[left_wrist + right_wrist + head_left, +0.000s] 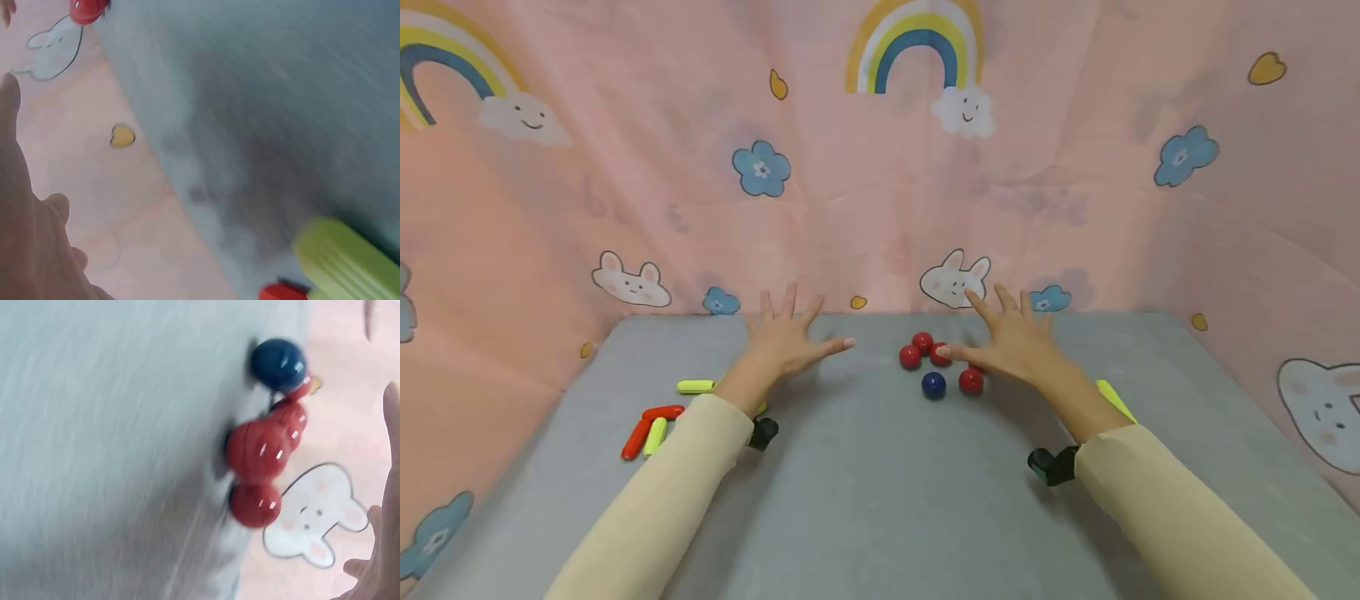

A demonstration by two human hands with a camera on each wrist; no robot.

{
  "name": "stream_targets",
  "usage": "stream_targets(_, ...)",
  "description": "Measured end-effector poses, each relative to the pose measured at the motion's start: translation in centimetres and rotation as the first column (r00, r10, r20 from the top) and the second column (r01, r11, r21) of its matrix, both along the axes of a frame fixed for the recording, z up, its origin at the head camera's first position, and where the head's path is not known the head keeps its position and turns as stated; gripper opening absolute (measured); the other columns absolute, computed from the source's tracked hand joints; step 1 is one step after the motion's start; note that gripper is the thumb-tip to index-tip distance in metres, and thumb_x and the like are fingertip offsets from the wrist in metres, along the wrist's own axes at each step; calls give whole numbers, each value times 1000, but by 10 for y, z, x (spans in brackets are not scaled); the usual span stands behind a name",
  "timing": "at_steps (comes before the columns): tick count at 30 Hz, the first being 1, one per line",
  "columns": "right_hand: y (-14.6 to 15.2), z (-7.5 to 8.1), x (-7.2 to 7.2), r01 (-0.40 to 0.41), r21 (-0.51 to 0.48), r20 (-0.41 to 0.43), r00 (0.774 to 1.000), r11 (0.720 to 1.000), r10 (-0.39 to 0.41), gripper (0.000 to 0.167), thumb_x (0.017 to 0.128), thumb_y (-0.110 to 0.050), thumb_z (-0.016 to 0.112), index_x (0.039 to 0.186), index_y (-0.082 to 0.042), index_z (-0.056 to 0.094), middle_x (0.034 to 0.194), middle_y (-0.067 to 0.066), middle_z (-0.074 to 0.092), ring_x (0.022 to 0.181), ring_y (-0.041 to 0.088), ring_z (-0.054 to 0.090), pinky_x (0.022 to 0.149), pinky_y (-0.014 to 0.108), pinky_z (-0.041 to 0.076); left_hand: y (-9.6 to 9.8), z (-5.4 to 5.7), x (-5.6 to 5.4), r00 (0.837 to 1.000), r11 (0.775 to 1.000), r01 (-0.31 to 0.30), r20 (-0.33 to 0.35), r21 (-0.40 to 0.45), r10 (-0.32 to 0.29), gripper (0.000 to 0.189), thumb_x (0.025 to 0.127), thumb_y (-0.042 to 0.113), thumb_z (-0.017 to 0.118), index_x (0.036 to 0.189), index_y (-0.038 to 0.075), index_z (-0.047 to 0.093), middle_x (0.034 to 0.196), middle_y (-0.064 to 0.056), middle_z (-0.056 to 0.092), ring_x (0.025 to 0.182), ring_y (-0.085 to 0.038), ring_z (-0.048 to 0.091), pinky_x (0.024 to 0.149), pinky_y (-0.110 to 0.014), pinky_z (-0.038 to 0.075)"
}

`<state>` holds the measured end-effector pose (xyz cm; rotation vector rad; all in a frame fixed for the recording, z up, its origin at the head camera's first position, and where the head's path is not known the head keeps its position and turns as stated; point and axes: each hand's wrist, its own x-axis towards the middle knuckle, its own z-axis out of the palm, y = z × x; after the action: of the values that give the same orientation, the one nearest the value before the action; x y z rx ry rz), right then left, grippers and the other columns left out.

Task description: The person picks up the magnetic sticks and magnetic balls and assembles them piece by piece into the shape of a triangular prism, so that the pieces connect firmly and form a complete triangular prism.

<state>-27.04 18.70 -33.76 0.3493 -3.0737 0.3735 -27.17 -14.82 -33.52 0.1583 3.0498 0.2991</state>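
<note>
Both hands hover spread over the grey table [865, 467], fingers straight and holding nothing. My left hand [790, 337] is at centre left, above bare cloth. My right hand [1011, 342] is beside a cluster of red balls [922, 350] and one dark blue ball [933, 384]; its thumb tip lies close to a red ball. The right wrist view shows the blue ball [279, 364] and red balls [257, 450], blurred. In the left wrist view, part of my left hand [25, 231] and a yellow-green stick [347, 259] show.
Red and yellow-green sticks [651, 423] lie at the table's left, one more yellow stick [696, 386] by my left wrist, and another [1116, 400] under my right forearm. A pink patterned cloth [880, 167] walls in the back and both sides.
</note>
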Motion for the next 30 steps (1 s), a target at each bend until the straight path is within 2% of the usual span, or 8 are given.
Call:
stream_targets(3, -1, -2, 9, -5, -55, -28, 1000, 998, 4, 106, 82, -82, 55, 163, -26, 16, 169, 24, 8, 151, 60, 3, 109, 85, 10, -16, 0, 11, 1000, 999, 21, -22, 32, -20, 93, 92, 80, 38, 164, 28, 12, 172, -16, -4, 155, -51, -6, 119, -76, 4)
stream_targets(7, -1, -6, 22, -18, -154, -120, 993, 988, -1, 104, 83, -75, 62, 163, -23, 19, 168, 23, 16, 152, 55, 14, 112, 80, 19, -39, 5, 32, 997, 992, 50, -68, 112, -43, 78, 102, 59, 46, 161, 12, 26, 167, -23, 20, 153, -49, 21, 121, -68, 21)
stream_targets(10, -1, -12, 33, -22, -248, -166, 986, 969, -20, 99, 85, -69, 66, 162, -26, 22, 166, 21, 24, 150, 50, 24, 111, 77, 28, -55, 8, 51, 996, 985, 50, -87, 162, -37, 64, 103, 45, 53, 153, 5, 43, 157, -24, 40, 145, -46, 38, 116, -63, 35)
stream_targets(13, -3, -21, 41, -31, -362, -177, 984, 932, -36, 90, 87, -62, 68, 161, -27, 29, 164, 17, 31, 148, 46, 31, 109, 76, 33, -68, 8, 69, 996, 979, 27, -86, 203, -9, 55, 102, 41, 56, 145, 6, 54, 149, -23, 51, 137, -44, 47, 110, -62, 41)
stream_targets(17, -6, -37, 47, -96, -500, -246, 969, 861, -36, 73, 90, -44, 74, 152, -17, 47, 156, 17, 45, 142, 42, 41, 108, 71, 38, -79, 4, 87, 994, 967, 4, -108, 256, 25, 48, 99, 35, 64, 137, 7, 62, 137, -20, 62, 123, -40, 59, 99, -58, 50)
stream_targets(21, -7, -52, 47, -188, -553, -386, 921, 812, -49, 52, 87, -24, 80, 134, -7, 64, 138, 19, 60, 128, 39, 54, 103, 64, 46, -85, -1, 96, 990, 970, 40, -142, 238, -6, 41, 93, 26, 73, 126, 3, 69, 122, -19, 69, 104, -34, 65, 86, -51, 55)
stream_targets(25, -7, -67, 44, -230, -531, -485, 872, 815, -71, 38, 83, -14, 82, 118, -3, 72, 118, 18, 70, 107, 34, 64, 85, 52, 55, -85, -5, 99, 989, 978, 89, -135, 191, -64, 36, 89, 20, 76, 120, 3, 72, 112, -17, 70, 95, -29, 63, 82, -48, 55)
stream_targets(30, -5, -81, 43, -242, -529, -505, 860, 813, -73, 33, 80, -12, 85, 110, -2, 74, 105, 16, 72, 92, 29, 65, 73, 41, 56, -84, -9, 102, 994, 980, 84, -86, 180, -70, 35, 87, 14, 76, 121, 5, 72, 111, -15, 70, 98, -29, 65, 86, -51, 55)
